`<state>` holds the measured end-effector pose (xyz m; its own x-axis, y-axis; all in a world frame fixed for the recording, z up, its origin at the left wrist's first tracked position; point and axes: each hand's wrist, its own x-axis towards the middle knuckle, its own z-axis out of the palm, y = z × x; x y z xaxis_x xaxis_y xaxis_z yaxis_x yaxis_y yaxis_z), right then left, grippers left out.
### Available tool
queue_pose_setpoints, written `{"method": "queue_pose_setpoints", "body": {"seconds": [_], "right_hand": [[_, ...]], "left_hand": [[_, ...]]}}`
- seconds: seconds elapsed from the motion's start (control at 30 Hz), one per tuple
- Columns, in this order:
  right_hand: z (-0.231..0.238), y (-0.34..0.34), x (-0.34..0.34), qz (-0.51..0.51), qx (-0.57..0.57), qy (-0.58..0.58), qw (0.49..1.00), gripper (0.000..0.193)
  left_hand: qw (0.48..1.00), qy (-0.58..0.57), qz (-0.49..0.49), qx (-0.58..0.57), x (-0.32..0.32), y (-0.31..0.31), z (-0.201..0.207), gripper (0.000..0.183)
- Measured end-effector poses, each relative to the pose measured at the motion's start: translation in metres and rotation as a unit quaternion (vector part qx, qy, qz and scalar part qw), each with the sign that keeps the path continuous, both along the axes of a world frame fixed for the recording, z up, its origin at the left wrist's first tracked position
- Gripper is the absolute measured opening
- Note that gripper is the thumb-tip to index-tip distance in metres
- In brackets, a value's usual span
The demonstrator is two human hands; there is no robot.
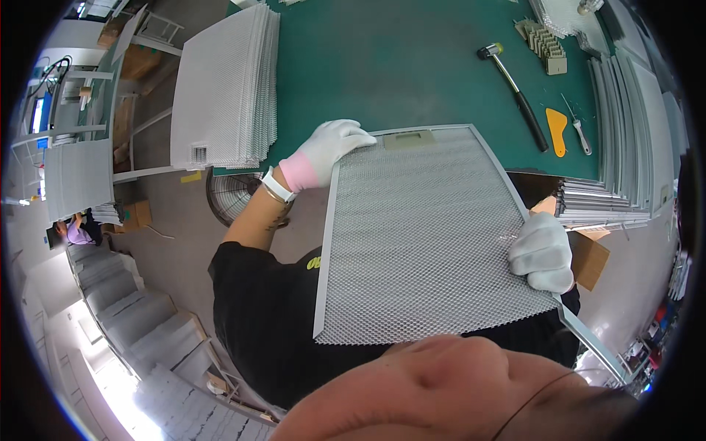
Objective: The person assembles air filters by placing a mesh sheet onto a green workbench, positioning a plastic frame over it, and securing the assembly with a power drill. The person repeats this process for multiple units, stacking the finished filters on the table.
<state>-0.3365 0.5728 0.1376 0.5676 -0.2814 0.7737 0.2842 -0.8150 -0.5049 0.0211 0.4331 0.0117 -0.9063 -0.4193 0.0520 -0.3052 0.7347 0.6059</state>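
Observation:
A rectangular metal mesh filter panel [426, 239] is held tilted in front of my body, its far edge at the green table's near edge. Pale metal framing borders its left, far and right sides, while the near mesh edge shows no frame. A beige latch plate [409, 140] sits at the far edge. My left hand [332, 152], in a white glove with a pink cuff, is closed on the far left corner. My gloved right hand [543, 253] is closed around the right edge. Below it, a frame strip [594, 345] angles outward from the panel; the right fingertips are partly hidden.
The green table [382, 66] bears a stack of mesh sheets [220, 88] at left. At right lie a mallet [518, 99], an orange scraper [557, 132], a screwdriver [581, 136], several beige latch plates [544, 48] and stacked frame strips [621, 132]. A floor fan [228, 195] stands below left.

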Motion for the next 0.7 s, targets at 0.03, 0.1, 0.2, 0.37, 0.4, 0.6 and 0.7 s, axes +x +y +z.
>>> {"method": "queue_pose_setpoints", "body": {"seconds": [0.03, 0.1, 0.2, 0.37, 0.4, 0.6, 0.7], "right_hand": [[0.000, 0.001, 0.000, -0.004, 0.001, -0.002, 1.000, 0.024], [-0.001, 0.002, -0.002, -0.014, 0.006, -0.004, 1.000, 0.024], [-0.002, 0.007, 0.000, -0.026, 0.009, -0.005, 1.000, 0.024], [-0.005, 0.006, 0.001, -0.033, 0.010, -0.010, 0.999, 0.024], [-0.004, 0.008, 0.003, -0.030, 0.014, -0.013, 0.999, 0.024], [-0.003, 0.013, 0.003, -0.040, 0.025, -0.005, 0.999, 0.024], [-0.002, 0.018, 0.003, -0.057, 0.028, 0.001, 0.998, 0.024]], "left_hand": [[1.000, -0.012, 0.014, -0.021, 0.002, 0.000, 0.003, 0.034], [0.996, -0.059, 0.030, -0.057, 0.006, -0.003, 0.011, 0.029], [0.997, -0.062, 0.019, -0.039, 0.021, -0.017, 0.019, 0.018], [0.998, -0.046, 0.020, -0.030, -0.026, -0.036, 0.037, 0.020], [0.996, -0.077, -0.003, -0.036, -0.038, -0.042, 0.027, 0.021], [0.960, -0.276, -0.052, -0.004, -0.082, -0.056, 0.022, 0.024], [0.948, -0.313, -0.062, 0.018, -0.101, -0.058, 0.033, 0.026]]}}
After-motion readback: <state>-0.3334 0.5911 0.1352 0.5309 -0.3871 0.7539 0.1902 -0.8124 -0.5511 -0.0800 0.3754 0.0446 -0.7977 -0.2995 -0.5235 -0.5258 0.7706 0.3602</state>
